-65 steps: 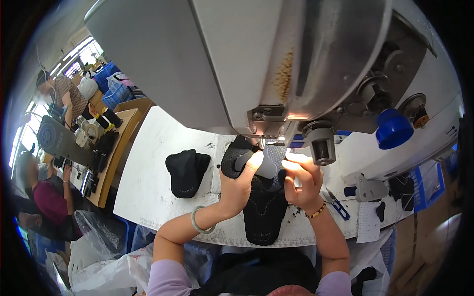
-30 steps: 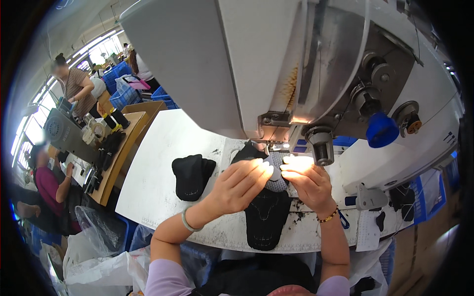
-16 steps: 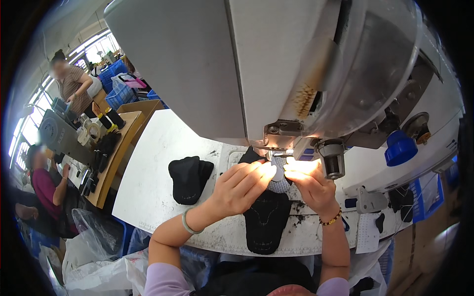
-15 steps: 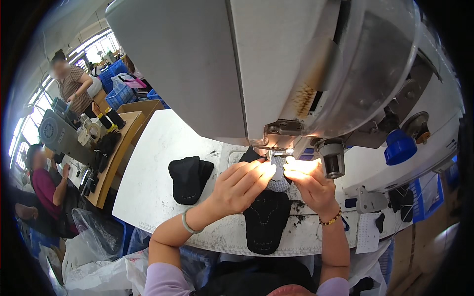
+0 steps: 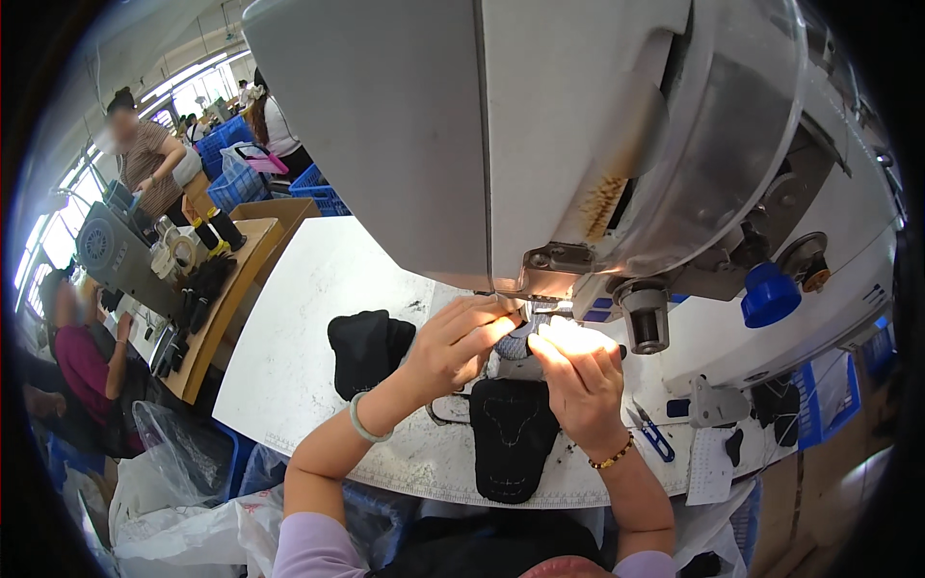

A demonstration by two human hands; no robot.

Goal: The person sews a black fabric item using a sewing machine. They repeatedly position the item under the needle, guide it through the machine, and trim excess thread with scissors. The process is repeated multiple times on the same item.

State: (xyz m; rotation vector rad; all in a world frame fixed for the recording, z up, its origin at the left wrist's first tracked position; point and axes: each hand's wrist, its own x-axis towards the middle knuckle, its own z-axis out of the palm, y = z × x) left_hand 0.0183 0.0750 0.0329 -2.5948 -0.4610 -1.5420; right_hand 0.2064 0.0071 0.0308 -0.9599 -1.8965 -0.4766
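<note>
At the sewing machine (image 5: 554, 275), both my hands work in bright lamp light under the head. My left hand (image 5: 461, 342) is closed, its fingertips pinching the left edge of a grey patterned fabric piece (image 5: 511, 354). From the right, my right hand (image 5: 581, 371) pinches by the same piece; glare hides part of its fingertips. Just below them lies a black shaped fabric piece (image 5: 515, 438) with light stitched lines, flat on the white table. Left of my left hand rests a small stack of black fabric pieces (image 5: 366, 352).
Blue-handled thread snips (image 5: 655, 438) lie right of my right wrist. Beyond them is a paper sheet (image 5: 710, 467). A blue knob (image 5: 771, 294) sticks out of the machine. At left, a wooden bench (image 5: 226, 313) carries another machine (image 5: 120, 255), with people nearby.
My right hand has shifted down and left, and the snips now show beside its wrist. The pale rounded piece between my hands is no longer visible. The view has shifted slightly.
</note>
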